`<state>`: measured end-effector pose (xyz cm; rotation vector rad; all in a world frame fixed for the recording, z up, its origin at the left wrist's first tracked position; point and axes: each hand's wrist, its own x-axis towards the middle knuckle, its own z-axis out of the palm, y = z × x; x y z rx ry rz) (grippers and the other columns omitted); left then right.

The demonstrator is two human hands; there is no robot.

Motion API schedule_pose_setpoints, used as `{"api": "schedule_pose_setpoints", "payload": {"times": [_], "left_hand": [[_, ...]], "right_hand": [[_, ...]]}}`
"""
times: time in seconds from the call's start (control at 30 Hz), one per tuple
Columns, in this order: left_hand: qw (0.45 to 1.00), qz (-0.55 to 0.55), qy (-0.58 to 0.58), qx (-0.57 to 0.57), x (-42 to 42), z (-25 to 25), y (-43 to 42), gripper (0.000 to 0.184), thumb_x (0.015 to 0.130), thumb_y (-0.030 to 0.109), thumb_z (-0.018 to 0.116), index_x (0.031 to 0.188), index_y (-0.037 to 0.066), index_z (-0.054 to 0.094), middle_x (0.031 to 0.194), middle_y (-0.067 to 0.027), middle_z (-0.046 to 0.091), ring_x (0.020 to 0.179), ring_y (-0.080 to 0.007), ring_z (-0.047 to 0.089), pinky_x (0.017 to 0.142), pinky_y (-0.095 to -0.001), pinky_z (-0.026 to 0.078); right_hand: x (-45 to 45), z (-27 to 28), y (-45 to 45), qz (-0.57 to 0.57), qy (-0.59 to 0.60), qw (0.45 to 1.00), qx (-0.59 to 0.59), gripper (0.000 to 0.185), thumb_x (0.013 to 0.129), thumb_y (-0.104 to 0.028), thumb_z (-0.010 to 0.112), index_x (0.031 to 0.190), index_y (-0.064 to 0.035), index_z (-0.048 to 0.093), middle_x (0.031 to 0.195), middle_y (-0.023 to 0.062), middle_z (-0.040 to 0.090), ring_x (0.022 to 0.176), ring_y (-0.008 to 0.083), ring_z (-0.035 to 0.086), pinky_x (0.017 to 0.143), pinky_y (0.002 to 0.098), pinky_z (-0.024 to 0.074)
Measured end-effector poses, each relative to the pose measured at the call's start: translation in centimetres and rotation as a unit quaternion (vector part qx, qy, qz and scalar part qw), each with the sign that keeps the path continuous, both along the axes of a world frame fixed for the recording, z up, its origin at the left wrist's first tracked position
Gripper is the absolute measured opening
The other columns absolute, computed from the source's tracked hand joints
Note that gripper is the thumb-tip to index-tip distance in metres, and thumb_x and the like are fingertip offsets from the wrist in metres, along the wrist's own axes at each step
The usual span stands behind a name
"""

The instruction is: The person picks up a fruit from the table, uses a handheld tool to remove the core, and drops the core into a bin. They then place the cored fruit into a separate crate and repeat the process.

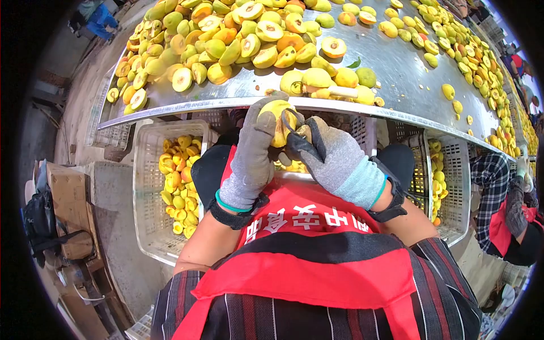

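Observation:
My left hand (253, 148), in a grey knit glove with a worn palm, is closed around a yellow peach (280, 120) just in front of the table's near edge. My right hand (331, 148), gloved in grey with dark fingertips, is closed on a small pitting knife (287, 123). Its thin, dark, curved end presses against the peach's right side; the fingers hide most of the handle. Both hands meet above my lap. On the table edge just beyond them lies a tool with a white handle (343, 92), among several peaches (317, 78).
A metal table (391, 68) carries a large heap of cut peaches (238, 39) at left and more at far right. Crates of yellow halves (180, 187) stand left and right of my knees, the left one a white crate (148, 226). A co-worker's sleeve (491, 181) shows at right.

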<state>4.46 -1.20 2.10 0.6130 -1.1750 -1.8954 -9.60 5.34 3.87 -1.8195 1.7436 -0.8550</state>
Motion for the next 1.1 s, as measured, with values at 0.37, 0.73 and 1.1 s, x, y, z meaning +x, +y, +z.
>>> {"api": "schedule_pose_setpoints", "payload": {"times": [0.37, 0.73, 1.1], "left_hand": [[0.967, 0.066, -0.153, -0.194, 0.0, -1.6, -0.6, 0.046, 0.096, 0.037, 0.03, 0.118, 0.001, 0.048, 0.108, -0.0091, 0.056, 0.099, -0.0156, 0.053, 0.087, -0.0288, 0.042], [0.818, 0.191, -0.237, -0.489, -0.9, -3.6, -2.5, 0.025, 0.081, 0.006, 0.052, 0.105, 0.004, 0.058, 0.089, -0.0093, 0.058, 0.085, -0.0187, 0.055, 0.078, -0.0316, 0.046], [0.94, 0.078, -0.233, -0.236, -1.6, -1.9, -0.7, 0.028, 0.091, 0.018, 0.049, 0.111, -0.001, 0.049, 0.089, -0.0039, 0.055, 0.079, -0.008, 0.051, 0.069, -0.0224, 0.044]], "right_hand": [[0.5, 0.6, 0.4, 0.054, 0.055, 0.996, 0.053, 0.017, 0.084, -0.013, 0.052, 0.094, -0.0003, 0.047, 0.067, 0.0182, 0.056, 0.064, 0.0378, 0.057, 0.056, 0.0411, 0.0459], [0.1, -0.4, -0.1, 0.022, -0.141, 0.989, 0.047, 0.023, 0.084, -0.019, 0.051, 0.097, 0.0002, 0.049, 0.077, 0.0243, 0.058, 0.074, 0.0415, 0.057, 0.065, 0.0471, 0.0449], [-0.7, -2.5, 0.1, 0.053, -0.239, 0.961, 0.131, 0.026, 0.085, -0.022, 0.053, 0.102, -0.0019, 0.054, 0.092, 0.0182, 0.056, 0.08, 0.0331, 0.056, 0.071, 0.0409, 0.0459]]}}
